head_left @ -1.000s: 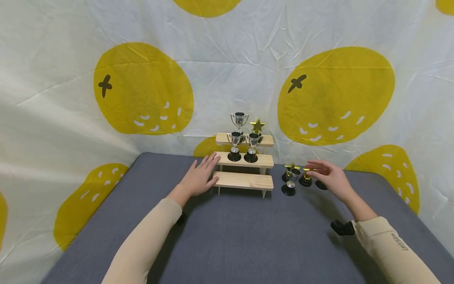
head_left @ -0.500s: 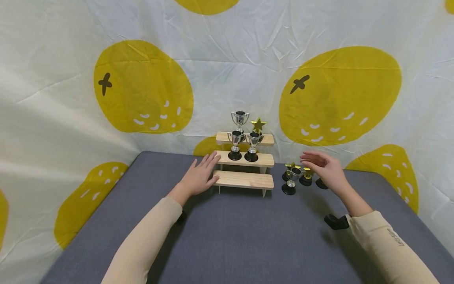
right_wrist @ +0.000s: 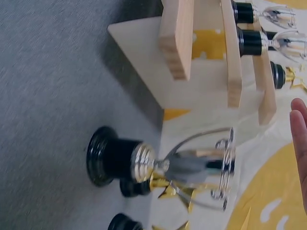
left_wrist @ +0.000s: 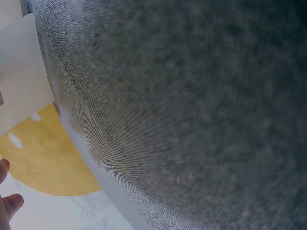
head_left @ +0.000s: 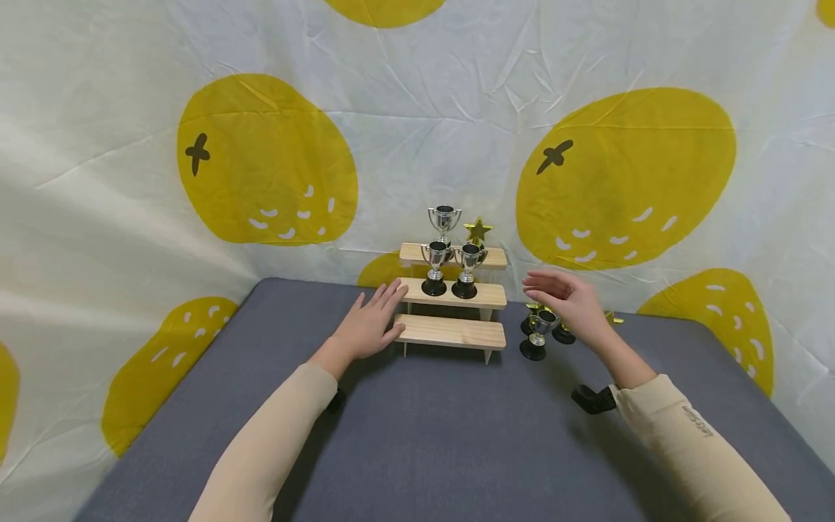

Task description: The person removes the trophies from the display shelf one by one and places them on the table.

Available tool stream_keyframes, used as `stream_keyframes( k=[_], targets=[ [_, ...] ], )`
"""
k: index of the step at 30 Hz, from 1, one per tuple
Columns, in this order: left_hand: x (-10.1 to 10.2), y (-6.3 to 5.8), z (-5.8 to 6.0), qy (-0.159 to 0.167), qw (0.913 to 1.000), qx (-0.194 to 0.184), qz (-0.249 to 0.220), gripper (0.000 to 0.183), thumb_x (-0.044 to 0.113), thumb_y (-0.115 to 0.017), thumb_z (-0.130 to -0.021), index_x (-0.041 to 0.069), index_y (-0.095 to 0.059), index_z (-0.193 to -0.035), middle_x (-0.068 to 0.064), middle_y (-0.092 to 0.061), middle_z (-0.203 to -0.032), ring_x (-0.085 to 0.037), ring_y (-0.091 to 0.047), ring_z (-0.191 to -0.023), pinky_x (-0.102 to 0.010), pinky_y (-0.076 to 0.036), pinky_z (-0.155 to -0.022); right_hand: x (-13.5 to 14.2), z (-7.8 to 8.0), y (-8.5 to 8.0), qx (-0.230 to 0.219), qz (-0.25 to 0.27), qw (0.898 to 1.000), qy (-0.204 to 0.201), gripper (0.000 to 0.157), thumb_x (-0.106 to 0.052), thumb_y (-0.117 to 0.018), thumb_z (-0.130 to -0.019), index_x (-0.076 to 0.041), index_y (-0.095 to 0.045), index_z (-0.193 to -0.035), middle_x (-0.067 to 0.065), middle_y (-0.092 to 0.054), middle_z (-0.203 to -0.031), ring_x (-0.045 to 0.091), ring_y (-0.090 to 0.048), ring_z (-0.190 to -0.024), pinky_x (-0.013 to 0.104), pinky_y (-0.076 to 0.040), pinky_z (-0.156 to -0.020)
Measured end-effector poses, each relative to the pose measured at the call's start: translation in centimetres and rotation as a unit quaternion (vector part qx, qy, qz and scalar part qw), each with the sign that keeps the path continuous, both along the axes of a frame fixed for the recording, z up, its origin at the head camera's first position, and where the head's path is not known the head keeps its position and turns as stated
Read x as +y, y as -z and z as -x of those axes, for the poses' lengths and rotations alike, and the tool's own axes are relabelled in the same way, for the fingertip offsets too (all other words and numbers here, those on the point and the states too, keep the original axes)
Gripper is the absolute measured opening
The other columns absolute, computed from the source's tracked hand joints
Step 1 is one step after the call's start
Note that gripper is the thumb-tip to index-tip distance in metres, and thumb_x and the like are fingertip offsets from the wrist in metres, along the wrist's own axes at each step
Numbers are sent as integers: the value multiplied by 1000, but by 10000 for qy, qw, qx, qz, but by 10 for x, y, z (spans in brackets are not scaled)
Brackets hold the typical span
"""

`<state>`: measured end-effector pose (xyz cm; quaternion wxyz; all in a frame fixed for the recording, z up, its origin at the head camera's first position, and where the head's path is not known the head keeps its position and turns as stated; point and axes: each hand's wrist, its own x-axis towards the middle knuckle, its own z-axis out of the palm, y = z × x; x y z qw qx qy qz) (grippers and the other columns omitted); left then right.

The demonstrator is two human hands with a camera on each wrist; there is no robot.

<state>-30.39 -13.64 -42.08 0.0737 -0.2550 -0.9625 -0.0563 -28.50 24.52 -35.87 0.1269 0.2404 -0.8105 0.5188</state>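
Note:
My left hand [head_left: 365,325], fingers spread, touches the left end of the three-step wooden stand [head_left: 450,331]. In the left wrist view only some fingertips [left_wrist: 13,203] show at the left edge. My right hand [head_left: 570,304] hovers over the trophies right of the stand, its fingers loosely bent, with nothing seen in it. Below it a silver cup trophy [right_wrist: 187,167] stands upright on the table. Behind that are gold star trophies [head_left: 564,333], partly hidden by the hand. Two silver cups [head_left: 467,268] stand on the middle step; a silver cup [head_left: 444,220] and gold star [head_left: 478,230] on the top step.
Grey cloth covers the table [head_left: 417,435]. Behind it hangs a white curtain [head_left: 430,130] printed with yellow fruit. The bottom step's bare board faces me.
My right hand has lifted slightly and moved left, from the rightmost trophy to above the silver cup and star trophies. The left hand stays on the stand.

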Motion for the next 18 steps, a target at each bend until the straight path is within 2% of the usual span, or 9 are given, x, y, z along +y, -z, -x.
stream_keyframes(
  k=[5,13,18],
  targets=[
    [0,1,0,8,10000,27,-17,76,45,-49,-108,16,-12,-167,-7,-6,-172,-32,-20,-154,-64,-20,-118,-11,7,-4,-108,19,9999,6,38,-6,-68,-99,5,-61,-135,28,-66,-127,-3,-66,-102,16,-53,-86],
    [0,1,0,-29,10000,-28,0,76,45,-49,-108,16,-11,-167,-6,-4,-172,-32,-18,-155,-64,-19,-118,-29,21,-7,-113,-36,9996,238,41,-11,-70,-99,3,-62,-136,23,-67,-127,-2,-65,-102,14,-51,-87],
    [0,1,1,-11,10000,6,-4,76,46,-49,-108,16,-11,-167,-6,-5,-172,-32,-19,-155,-64,-20,-118,-42,26,-5,43,157,9989,437,39,-10,-71,-98,3,-63,-134,23,-69,-125,11,-67,-106,17,-51,-89]
  ],
)
